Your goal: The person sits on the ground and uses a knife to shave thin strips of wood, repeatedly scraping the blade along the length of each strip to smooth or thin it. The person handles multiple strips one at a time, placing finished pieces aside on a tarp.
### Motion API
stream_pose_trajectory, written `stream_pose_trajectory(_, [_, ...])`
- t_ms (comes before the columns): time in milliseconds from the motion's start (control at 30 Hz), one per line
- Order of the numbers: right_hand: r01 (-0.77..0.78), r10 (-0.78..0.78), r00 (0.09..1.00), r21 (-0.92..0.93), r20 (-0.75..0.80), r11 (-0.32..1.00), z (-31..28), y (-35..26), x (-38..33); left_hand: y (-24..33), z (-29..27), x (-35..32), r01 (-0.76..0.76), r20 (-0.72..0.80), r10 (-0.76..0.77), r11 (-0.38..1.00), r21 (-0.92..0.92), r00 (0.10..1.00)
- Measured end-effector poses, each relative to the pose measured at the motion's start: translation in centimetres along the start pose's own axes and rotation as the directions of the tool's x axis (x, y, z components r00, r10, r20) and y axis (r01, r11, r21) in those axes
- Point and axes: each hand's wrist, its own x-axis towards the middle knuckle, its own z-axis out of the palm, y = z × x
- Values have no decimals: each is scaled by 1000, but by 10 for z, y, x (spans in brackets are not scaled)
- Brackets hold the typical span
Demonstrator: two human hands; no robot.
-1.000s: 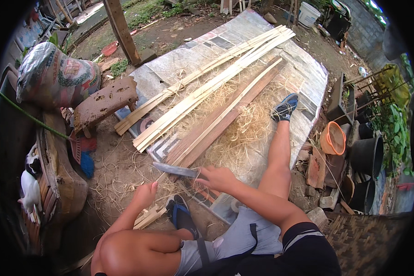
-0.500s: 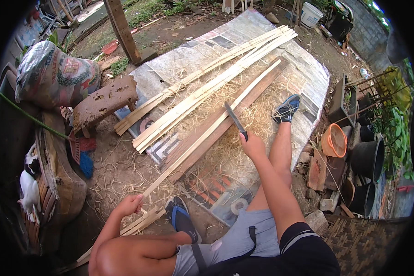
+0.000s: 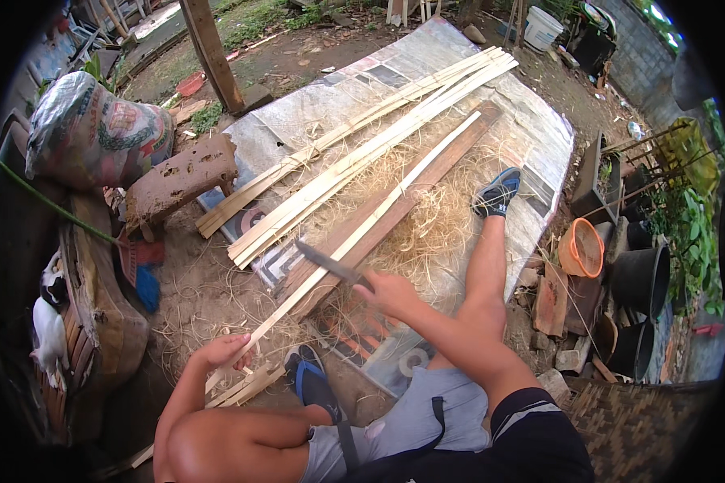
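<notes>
Fingers of your left hand (image 3: 227, 352) pinch a pale strip (image 3: 391, 202) lying along a brown plank (image 3: 366, 245); those of your right hand (image 3: 387, 294) curl around a knife (image 3: 327, 260), blade crossing the strip. Should the strip twist, the blade could gouge it or skid toward your left hand.

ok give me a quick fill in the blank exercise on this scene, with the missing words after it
1. The knife is gripped in the person's ____.
2. A pale strip, held by the left hand, lies along a board coloured ____.
3. The black-and-white animal lying at the far left is a ____.
4. The bucket beside the black pots at the right is coloured ____.

Missing words: right hand; brown; cat; orange.
</notes>
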Motion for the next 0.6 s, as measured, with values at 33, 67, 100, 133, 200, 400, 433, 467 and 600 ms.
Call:
stream_pose_trajectory(33, [128, -127, 991, -34, 30, 991, 2, -10, -8, 8, 3, 4, -43, -11, 43, 999, -3, 999])
stream_pose_trajectory(67, [256, -252, 965, -55, 70, 965, 7, -19, -16, 4, -1, 2, -17, 17, 17, 999, -28, 1000])
stream_pose_trajectory(100, [382, -373, 921, -65, 115, 922, 11, -24, -21, -10, -10, -3, 17, 44, -14, 998, -55, 999])
stream_pose_trajectory(133, [119, -118, 992, -11, 42, 993, 5, 3, -4, -24, -21, -11, 51, 72, -45, 995, -81, 996])
stream_pose_trajectory(200, [-199, 201, 979, 62, -32, 978, -2, 39, 16, -38, -40, -13, 63, 101, -53, 993, -98, 994])
stream_pose_trajectory(400, [208, -197, 975, -117, 102, 971, 1, -7, -15, -1, 12, 3, 25, -26, -22, 993, 115, 999])
stream_pose_trajectory(433, [348, -326, 932, -139, 161, 927, 2, -15, -21, -23, -1, 4, 9, 58, -5, 997, -73, 998])
stream_pose_trajectory(467, [177, -165, 982, -132, 93, 975, 2, 9, -21, -36, -3, -2, 26, 54, -22, 996, -82, 998])
stream_pose_trajectory(600, [-203, 203, 979, -21, -8, 979, 1, 58, 1, -17, 7, 12, -51, 50, 51, 999, 6, 997])
